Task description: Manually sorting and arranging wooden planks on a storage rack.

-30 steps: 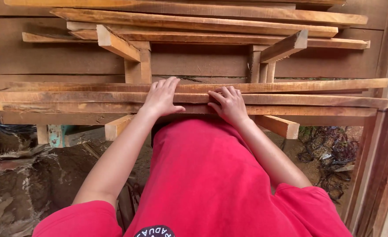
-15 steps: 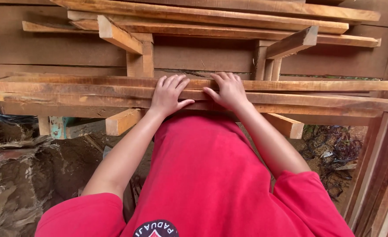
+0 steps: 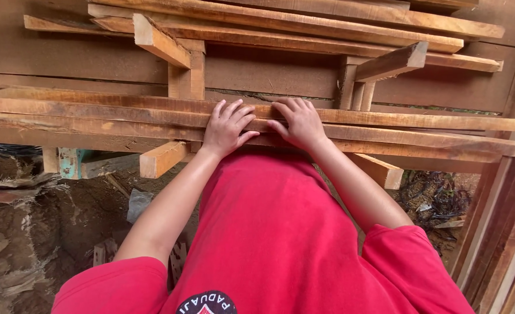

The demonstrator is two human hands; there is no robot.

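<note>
Several long rough wooden planks (image 3: 420, 136) lie side by side on a low rack right in front of my red shirt. My left hand (image 3: 225, 129) rests palm down across the middle planks, fingers spread and thumb out to the right. My right hand (image 3: 298, 123) lies just beside it, palm down, with its fingertips reaching onto the far plank (image 3: 397, 120). Neither hand is wrapped around a board. The two hands are a few centimetres apart.
A higher rack carries more long planks (image 3: 304, 23) on short wooden brackets (image 3: 158, 43) fixed to a brown board wall. Bracket ends (image 3: 160, 159) stick out under the low planks. Dirt ground, scraps and tangled wire (image 3: 438, 200) lie below; timber leans at the right edge (image 3: 502, 232).
Both hands have slid forward over the planks, away from my body, and drawn closer together. The right hand's fingers went from curled at the near planks to stretched onto the far one.
</note>
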